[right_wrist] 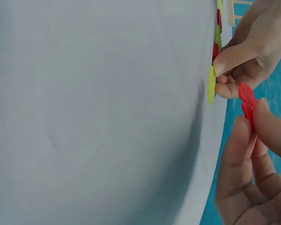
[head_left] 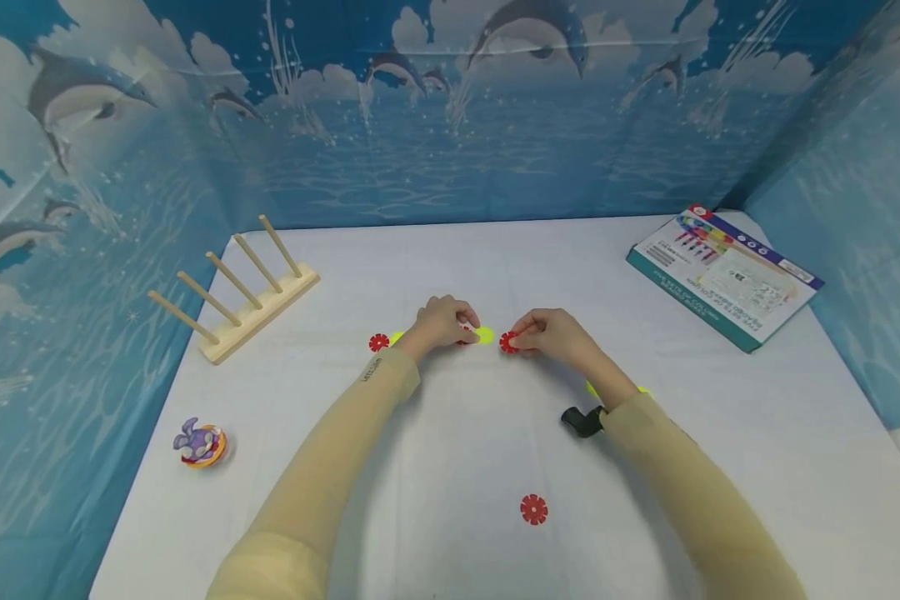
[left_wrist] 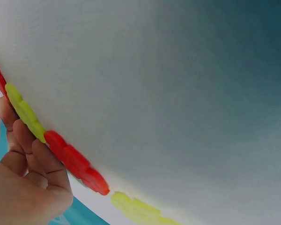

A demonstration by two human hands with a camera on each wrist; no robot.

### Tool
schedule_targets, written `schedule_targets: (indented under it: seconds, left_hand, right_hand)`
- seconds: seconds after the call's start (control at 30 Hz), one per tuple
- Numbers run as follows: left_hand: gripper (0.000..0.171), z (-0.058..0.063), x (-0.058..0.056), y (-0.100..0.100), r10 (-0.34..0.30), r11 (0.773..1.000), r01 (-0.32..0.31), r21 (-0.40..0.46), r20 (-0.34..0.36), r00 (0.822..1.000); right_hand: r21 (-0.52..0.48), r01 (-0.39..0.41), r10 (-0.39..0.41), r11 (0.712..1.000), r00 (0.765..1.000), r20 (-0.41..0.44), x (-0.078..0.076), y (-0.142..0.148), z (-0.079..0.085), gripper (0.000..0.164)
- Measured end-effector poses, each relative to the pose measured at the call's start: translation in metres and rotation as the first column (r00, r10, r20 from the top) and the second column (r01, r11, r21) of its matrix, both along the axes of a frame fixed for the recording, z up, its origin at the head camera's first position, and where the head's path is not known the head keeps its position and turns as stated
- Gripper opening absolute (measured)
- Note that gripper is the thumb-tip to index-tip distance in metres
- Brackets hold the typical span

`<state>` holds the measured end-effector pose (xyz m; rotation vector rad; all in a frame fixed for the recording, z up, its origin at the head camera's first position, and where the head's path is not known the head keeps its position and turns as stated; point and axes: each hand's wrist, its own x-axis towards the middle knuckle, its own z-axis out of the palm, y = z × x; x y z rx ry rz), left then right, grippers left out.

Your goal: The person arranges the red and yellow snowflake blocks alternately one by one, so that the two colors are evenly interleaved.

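Observation:
A row of red and yellow notched plastic discs runs across the white table in the head view; a red disc [head_left: 378, 342] marks its left end. My left hand [head_left: 441, 323] pinches the yellow disc [right_wrist: 212, 85] at the row's right end between thumb and fingers. Its other fingers lie along the red disc [left_wrist: 77, 161] and yellow disc [left_wrist: 25, 112], and it hides part of the row from above. Just to the right, my right hand [head_left: 553, 335] holds a single red disc [right_wrist: 247, 105] by its edge, thumb against fingertips, apart from the row.
A wooden rack [head_left: 258, 312] with several pegs stands at left, with a purple toy figure [head_left: 200, 442] nearer. A box [head_left: 723, 275] lies at back right. One red disc [head_left: 534, 509] lies in front. Yellow pieces [head_left: 591, 389] show beside my right forearm, near a black object [head_left: 582, 422].

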<state>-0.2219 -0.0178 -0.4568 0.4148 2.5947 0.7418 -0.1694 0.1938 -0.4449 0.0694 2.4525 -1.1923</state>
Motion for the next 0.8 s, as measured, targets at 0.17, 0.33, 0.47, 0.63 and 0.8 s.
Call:
schedule_targets:
  seconds: [0.17,0.33,0.47,0.63,0.8]
  left_hand:
    - [0.021,-0.001,-0.001,0.001,0.002,1.000,-0.002,-0.007,0.003,1.000]
    - [0.021,-0.002,-0.003,0.001,0.002,1.000,-0.002,-0.004,0.008,1.000]
    - [0.021,-0.002,-0.003,0.001,-0.002,1.000,0.002,-0.003,0.005,1.000]
    - [0.020,0.000,-0.002,0.001,-0.004,1.000,0.004,-0.006,0.008,1.000]
    - [0.020,-0.001,-0.003,0.001,0.002,1.000,-0.002,-0.009,0.013,1.000]
  right_hand:
    - [-0.004,0.049,-0.049,0.999,0.999,0.002,-0.014,-0.008,-0.001,0.028]
    - [0.051,0.062,-0.062,0.997,0.998,0.000,-0.021,-0.011,-0.002,0.025]
    - [0.112,0.072,-0.073,0.991,0.997,0.007,-0.023,-0.014,-0.003,0.025]
    - [0.182,0.080,-0.078,0.980,0.997,-0.017,-0.024,-0.018,-0.005,0.025]
    - [0.227,0.097,-0.084,0.969,0.994,-0.066,-0.023,-0.023,-0.007,0.020]
